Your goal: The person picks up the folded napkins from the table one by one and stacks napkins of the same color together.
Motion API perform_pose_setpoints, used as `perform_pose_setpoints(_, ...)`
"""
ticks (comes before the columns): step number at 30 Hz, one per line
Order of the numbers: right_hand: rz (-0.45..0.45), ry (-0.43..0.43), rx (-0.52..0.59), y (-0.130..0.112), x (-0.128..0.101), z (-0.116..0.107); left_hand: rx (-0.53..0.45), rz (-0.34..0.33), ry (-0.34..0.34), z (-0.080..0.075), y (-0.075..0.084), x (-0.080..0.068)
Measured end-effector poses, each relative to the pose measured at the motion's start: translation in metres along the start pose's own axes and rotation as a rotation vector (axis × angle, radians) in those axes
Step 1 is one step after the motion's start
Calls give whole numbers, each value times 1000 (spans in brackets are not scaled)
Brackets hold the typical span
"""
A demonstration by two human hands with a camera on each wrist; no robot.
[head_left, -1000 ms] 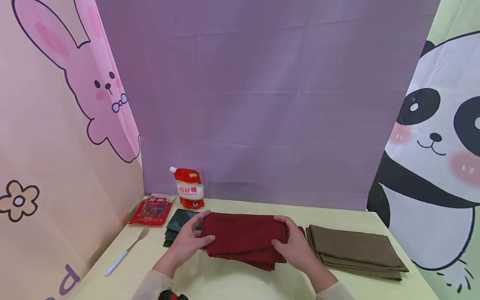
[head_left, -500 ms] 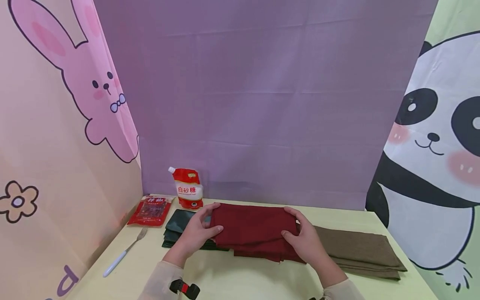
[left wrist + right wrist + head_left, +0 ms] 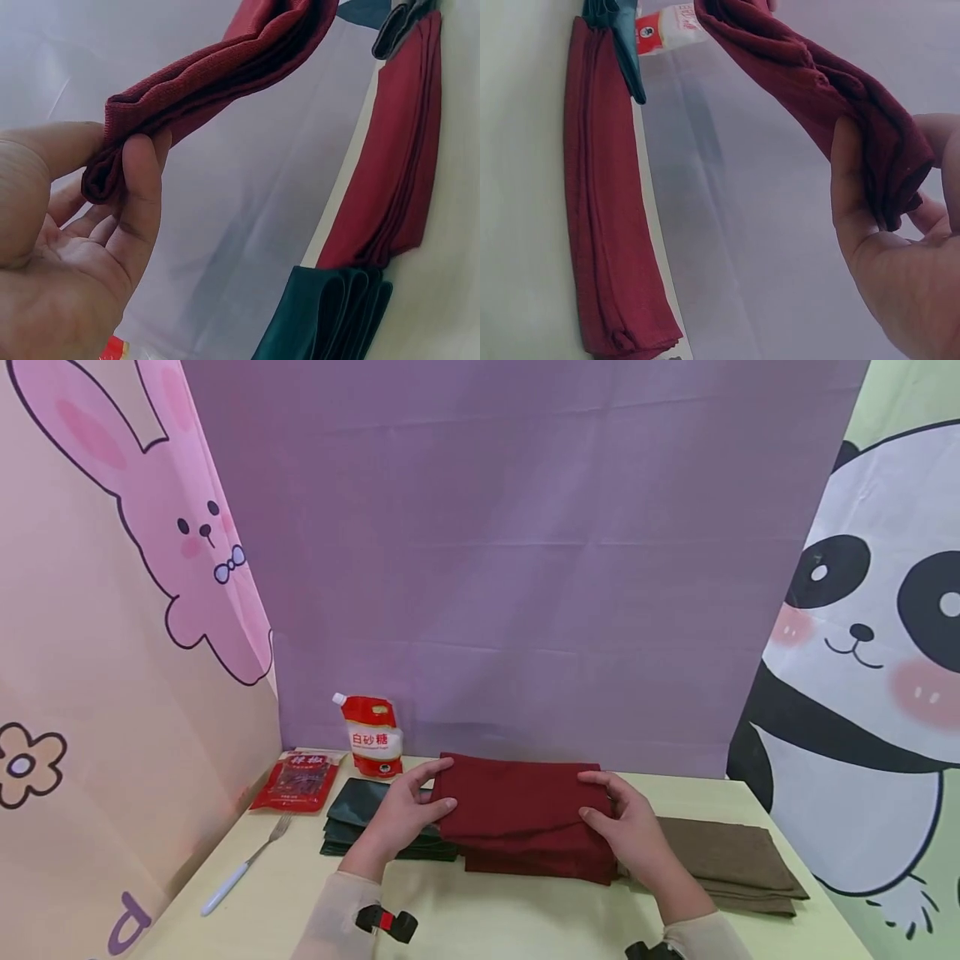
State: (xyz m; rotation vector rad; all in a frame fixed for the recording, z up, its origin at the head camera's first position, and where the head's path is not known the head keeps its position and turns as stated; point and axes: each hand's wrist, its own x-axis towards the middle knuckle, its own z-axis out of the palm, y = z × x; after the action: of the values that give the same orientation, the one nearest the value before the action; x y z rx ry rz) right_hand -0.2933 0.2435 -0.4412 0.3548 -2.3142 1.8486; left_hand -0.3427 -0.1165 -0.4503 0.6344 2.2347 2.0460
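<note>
Both hands' grip pinching folded red cloth (image 3: 517,793), red pile (image 3: 540,860) beneath

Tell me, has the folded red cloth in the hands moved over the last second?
Yes. The red cloth held by both hands has risen and gone farther from the person, toward the sugar pouch; it is lifted above the red stack.

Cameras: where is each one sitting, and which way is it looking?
Head: worn on the head, looks forward and down at the table; both hands and sleeves show.
Left wrist: looks along the left hand, whose fingers pinch the red cloth.
Right wrist: looks along the right hand pinching it.
All share that cloth and the red pile beneath.
</note>
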Motion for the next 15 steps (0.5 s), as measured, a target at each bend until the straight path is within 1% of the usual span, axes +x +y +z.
perform_pose_setpoints(7,-12,49,-47,-2,-1,-7,-32,0,-8,7,4,7)
perform_pose_setpoints(11,-14,66,-39,-2,0,-10,-19,-2,-26,9,6,9)
perform_pose_setpoints(15,-2,76,-12,0,2,-14,-2,2,-44,11,4,10)
